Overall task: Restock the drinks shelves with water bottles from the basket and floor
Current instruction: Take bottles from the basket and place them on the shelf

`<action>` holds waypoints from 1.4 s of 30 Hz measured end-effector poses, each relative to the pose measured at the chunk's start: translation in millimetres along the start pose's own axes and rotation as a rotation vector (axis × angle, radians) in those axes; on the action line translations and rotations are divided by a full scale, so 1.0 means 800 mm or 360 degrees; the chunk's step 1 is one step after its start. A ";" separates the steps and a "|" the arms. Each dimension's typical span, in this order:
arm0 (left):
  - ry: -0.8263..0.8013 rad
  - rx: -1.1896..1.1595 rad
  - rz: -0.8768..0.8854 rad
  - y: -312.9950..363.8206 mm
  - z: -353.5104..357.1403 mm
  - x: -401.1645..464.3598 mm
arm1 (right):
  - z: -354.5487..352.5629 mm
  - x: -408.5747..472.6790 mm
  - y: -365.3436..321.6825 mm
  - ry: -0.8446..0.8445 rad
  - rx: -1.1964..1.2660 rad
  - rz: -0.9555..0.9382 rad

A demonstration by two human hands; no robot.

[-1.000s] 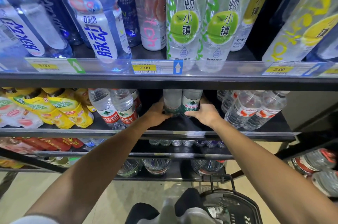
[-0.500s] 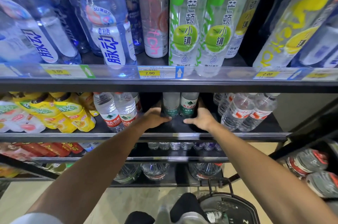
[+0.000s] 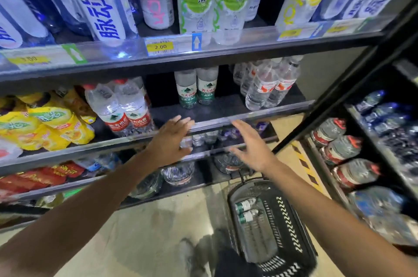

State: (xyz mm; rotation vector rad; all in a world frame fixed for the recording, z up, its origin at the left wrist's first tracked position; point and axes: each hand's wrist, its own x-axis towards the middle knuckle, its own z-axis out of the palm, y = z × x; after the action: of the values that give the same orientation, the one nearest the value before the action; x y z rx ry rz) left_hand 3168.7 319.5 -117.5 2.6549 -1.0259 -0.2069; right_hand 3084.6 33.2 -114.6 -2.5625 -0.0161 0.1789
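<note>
Presently both the left hand point(image 3: 170, 138) and right hand point(image 3: 251, 144) are hovering spread-fingered and empty before two shelved green-label bottles point(image 3: 196, 89), probably needing the basket point(image 3: 291, 227) bottles point(image 3: 246, 210) next.

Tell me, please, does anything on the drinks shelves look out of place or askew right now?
Nothing looks spilled or damaged. The two green-label bottles stand upright and side by side, set well back from the shelf edge, leaving bare shelf in front. Two more green-label bottles lie in the basket on the floor. Both hands are empty.
</note>
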 end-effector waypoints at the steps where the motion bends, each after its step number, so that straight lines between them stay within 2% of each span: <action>1: -0.0030 0.0092 0.0063 0.009 0.007 -0.001 | 0.006 -0.022 0.008 -0.0020 -0.0024 0.0027; 4: -0.0110 0.0350 0.0007 0.043 0.026 0.001 | 0.022 -0.085 0.036 -0.0098 -0.0101 0.0132; 7: -0.0108 0.0431 0.0044 0.081 0.045 0.000 | 0.033 -0.145 0.065 -0.0115 -0.0099 0.0269; 17: -0.0740 0.0475 0.0519 0.257 0.162 -0.025 | 0.059 -0.410 0.155 -0.0095 0.0129 0.0828; 22: -0.0984 0.0553 0.0710 0.333 0.227 -0.033 | 0.080 -0.494 0.198 -0.0093 0.0225 0.1096; 27: -0.1098 0.0700 0.0869 0.352 0.268 0.018 | 0.096 -0.495 0.232 -0.0030 0.0404 0.1336; 31: -0.1194 0.0595 0.0931 0.352 0.298 0.089 | 0.120 -0.463 0.257 -0.0083 0.0441 0.1519; 34: -0.1285 0.0568 0.0945 0.335 0.335 0.139 | 0.150 -0.423 0.282 -0.0060 0.0713 0.1625; 37: -0.1384 0.0605 0.0965 0.311 0.397 0.182 | 0.187 -0.389 0.320 -0.0172 0.0744 0.1647; 40: -0.1503 0.0635 0.0939 0.288 0.474 0.204 | 0.233 -0.364 0.362 -0.0169 0.0776 0.1671; 42: -0.1587 0.0675 0.0907 0.264 0.555 0.213 | 0.299 -0.345 0.405 -0.0154 0.0840 0.1695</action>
State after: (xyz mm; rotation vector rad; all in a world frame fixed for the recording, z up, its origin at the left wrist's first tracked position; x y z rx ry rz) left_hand 3056.6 -39.1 -477.2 2.3881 -2.2625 -1.3905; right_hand 2770.9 -123.6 -454.8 -1.7940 1.1902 0.6018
